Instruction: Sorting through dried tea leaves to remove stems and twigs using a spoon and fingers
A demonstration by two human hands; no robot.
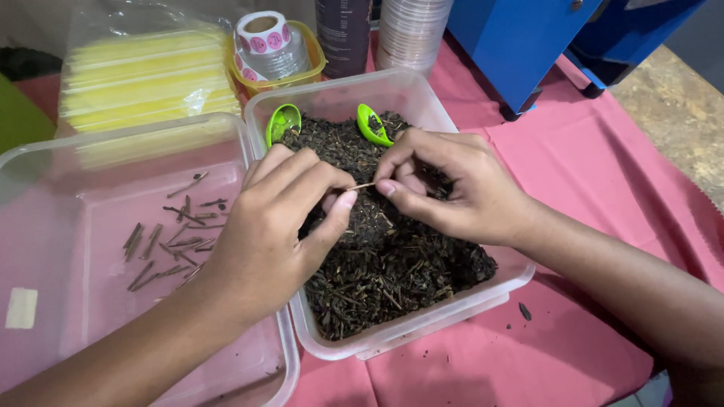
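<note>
Head view: left hand (275, 218) and right hand (445, 181) meet above a clear plastic tub (422, 320) filled with dark dried tea leaves (385, 264). Both hands pinch narrowly on 1 thin pale stem (363, 185), held level between their fingertips just over the leaves. 2 green scoops (283, 123) lie at the tub's far edge. A second clear tub (45, 173), touching the first on the left, holds a scatter of loose stems (170, 237). Both tubs rest on a pink cloth (588, 188).
</note>
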